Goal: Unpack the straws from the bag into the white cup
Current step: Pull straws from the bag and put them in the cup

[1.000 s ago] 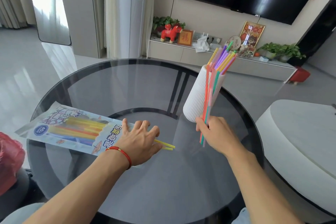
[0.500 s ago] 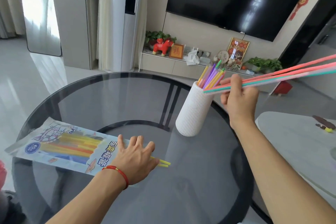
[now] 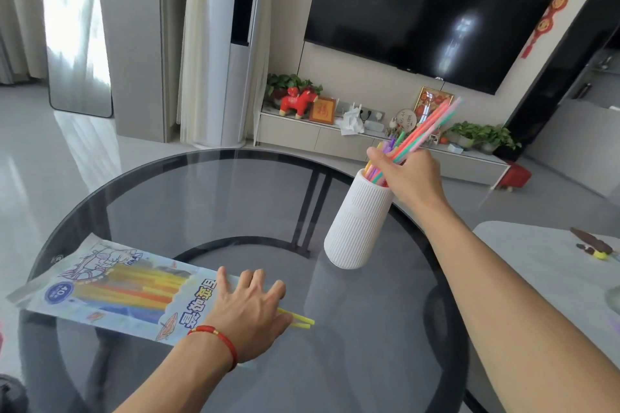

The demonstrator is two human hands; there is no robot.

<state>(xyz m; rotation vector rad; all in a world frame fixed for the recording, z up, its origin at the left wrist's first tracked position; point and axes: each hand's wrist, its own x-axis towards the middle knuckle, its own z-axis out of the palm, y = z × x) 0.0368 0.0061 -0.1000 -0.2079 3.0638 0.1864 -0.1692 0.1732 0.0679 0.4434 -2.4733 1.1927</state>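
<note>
A ribbed white cup point(image 3: 359, 221) stands on the round glass table point(image 3: 208, 198), with several coloured straws in it. My right hand point(image 3: 407, 178) is just above the cup's rim, closed around a bunch of pink and green straws point(image 3: 426, 129) whose lower ends reach into the cup. The printed straw bag point(image 3: 110, 292) lies flat at the table's left, still holding yellow, orange and blue straws. My left hand point(image 3: 250, 308) presses flat on the bag's open end, fingers spread. Two yellow straw tips point(image 3: 302, 320) stick out from under it.
A white side table point(image 3: 550, 271) with small dark items stands to the right. Behind the glass table run a low TV cabinet point(image 3: 335, 137) with plants and ornaments, and a large wall TV point(image 3: 436, 7). The table's near half is bare glass.
My right hand has swung the straw bunch from pointing out to the right to angled upright, and has moved left to the cup's mouth. My left hand stays on the bag.
</note>
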